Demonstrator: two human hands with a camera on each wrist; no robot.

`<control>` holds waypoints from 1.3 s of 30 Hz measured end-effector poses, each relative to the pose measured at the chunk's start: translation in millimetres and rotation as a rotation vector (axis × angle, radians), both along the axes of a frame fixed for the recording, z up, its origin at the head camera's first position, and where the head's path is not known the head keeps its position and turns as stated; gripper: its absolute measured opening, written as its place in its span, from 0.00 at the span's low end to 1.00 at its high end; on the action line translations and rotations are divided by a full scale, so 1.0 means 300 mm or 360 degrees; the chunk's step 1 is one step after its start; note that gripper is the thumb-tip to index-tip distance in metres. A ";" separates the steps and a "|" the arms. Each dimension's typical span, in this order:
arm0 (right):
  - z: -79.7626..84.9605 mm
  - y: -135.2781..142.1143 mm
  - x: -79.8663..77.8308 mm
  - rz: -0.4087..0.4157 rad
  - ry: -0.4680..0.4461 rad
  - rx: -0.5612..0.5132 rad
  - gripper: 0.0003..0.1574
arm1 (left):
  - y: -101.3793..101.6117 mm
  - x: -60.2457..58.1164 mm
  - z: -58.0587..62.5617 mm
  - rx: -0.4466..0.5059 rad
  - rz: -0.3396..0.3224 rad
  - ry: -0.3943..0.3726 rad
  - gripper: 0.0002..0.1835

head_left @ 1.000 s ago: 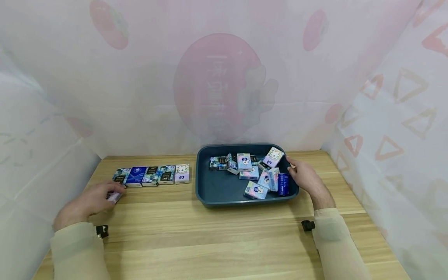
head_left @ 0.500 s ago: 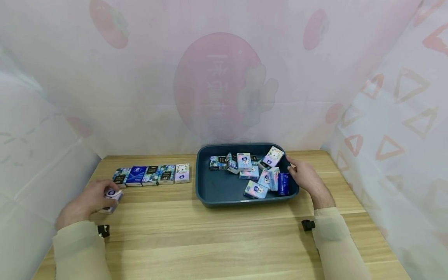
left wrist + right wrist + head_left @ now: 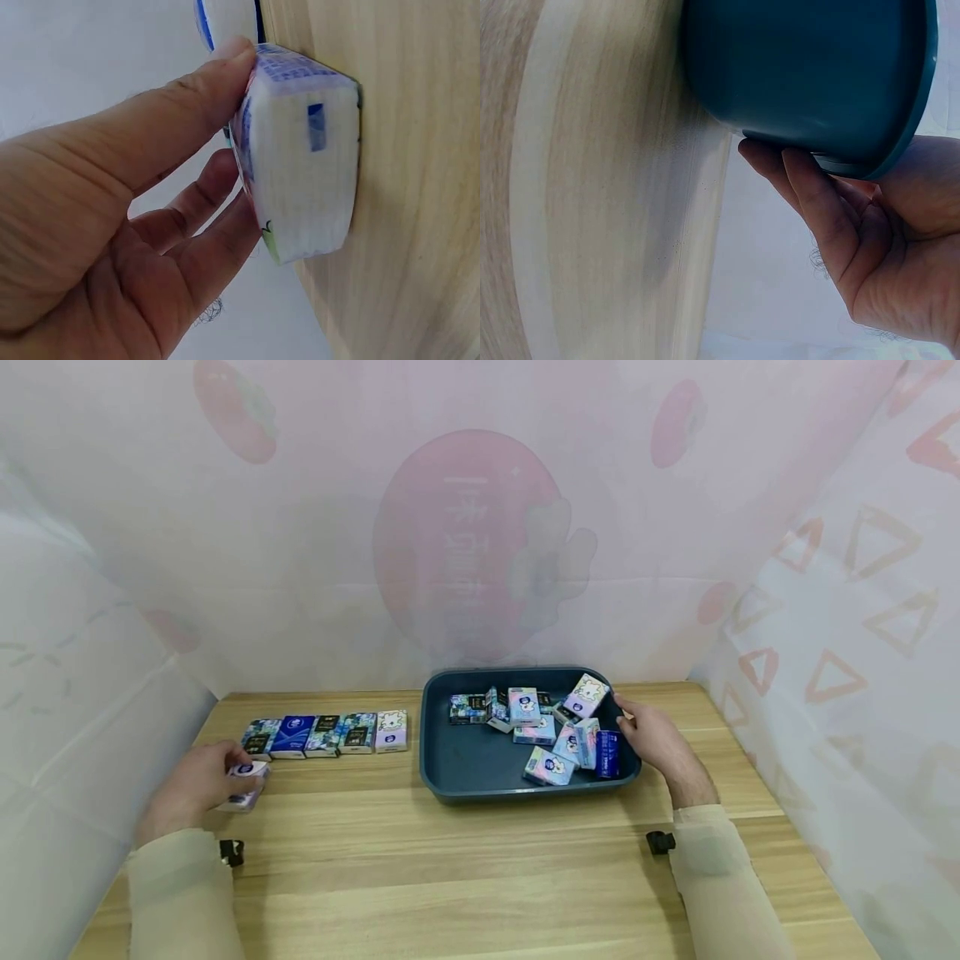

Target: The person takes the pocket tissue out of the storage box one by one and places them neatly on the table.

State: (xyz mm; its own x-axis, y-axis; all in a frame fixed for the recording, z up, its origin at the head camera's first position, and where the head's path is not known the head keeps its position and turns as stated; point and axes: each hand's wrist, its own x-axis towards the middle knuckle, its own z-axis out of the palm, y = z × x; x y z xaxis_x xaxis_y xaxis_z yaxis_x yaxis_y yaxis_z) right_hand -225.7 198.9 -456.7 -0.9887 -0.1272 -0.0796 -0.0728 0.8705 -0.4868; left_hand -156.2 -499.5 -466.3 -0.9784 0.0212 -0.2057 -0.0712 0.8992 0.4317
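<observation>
My left hand (image 3: 193, 783) pinches a small purple-and-white tissue pack (image 3: 248, 772) just in front of the left end of a row. Seen from the left wrist, the thumb presses the upper edge of the tissue pack and the fingers touch its side, while its white end faces the camera. In the row, a floral pack (image 3: 258, 739), a blue pack (image 3: 291, 737) and several others lie side by side. My right hand (image 3: 654, 742) grips the right end of a dark teal tray (image 3: 467, 770); from the right wrist, fingers touch its outer wall below the rim and the thumb is mostly hidden.
Inside the tray, several packs lie loosely piled toward the back and right, including a blue pack (image 3: 607, 754) near its right wall. The wooden table (image 3: 450, 868) meets a printed white-and-pink curtain (image 3: 315, 635) behind and at the sides.
My left hand has shifted slightly right. The purple-and-white tissue pack, mostly covered by the hand a second ago, now shows its printed face. My right hand and the tray stay in place.
</observation>
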 end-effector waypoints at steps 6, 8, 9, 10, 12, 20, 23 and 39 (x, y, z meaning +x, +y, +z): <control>-0.001 0.001 -0.001 0.0000 -0.0010 0.0009 0.35 | 0.003 -0.011 -0.012 -0.0020 0.0049 -0.0016 0.20; -0.001 0.001 -0.001 0.0003 -0.0010 0.0010 0.36 | 0.003 -0.013 -0.015 -0.0026 0.0066 -0.0021 0.20; -0.001 0.001 -0.001 0.0005 -0.0007 0.0011 0.35 | 0.004 -0.014 -0.015 -0.0028 0.0069 -0.0020 0.21; -0.001 0.001 -0.001 0.0005 -0.0005 0.0012 0.35 | 0.005 -0.015 -0.015 -0.0031 0.0071 -0.0014 0.21; 0.001 0.001 -0.001 0.0007 -0.0003 0.0014 0.35 | 0.008 -0.016 -0.015 -0.0034 0.0079 -0.0009 0.22; -0.002 0.004 -0.005 0.0004 0.0006 0.0025 0.35 | 0.015 -0.022 -0.013 -0.0073 0.0094 0.0006 0.27; -0.003 0.006 -0.004 0.0000 -0.0006 0.0023 0.35 | 0.018 -0.023 -0.012 -0.0079 0.0108 -0.0005 0.28; -0.004 0.025 -0.018 0.0137 0.0038 0.0027 0.34 | 0.152 0.034 0.027 -0.0088 0.0199 0.0119 0.31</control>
State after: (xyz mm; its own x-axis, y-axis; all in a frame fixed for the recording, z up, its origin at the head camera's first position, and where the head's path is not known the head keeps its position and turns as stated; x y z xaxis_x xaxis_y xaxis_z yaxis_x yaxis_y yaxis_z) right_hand -231.2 206.5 -458.0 -0.9759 -0.2103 -0.0590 -0.1589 0.8688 -0.4690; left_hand -146.0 -454.0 -458.1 -0.9853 -0.1112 -0.1293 -0.1537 0.9078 0.3903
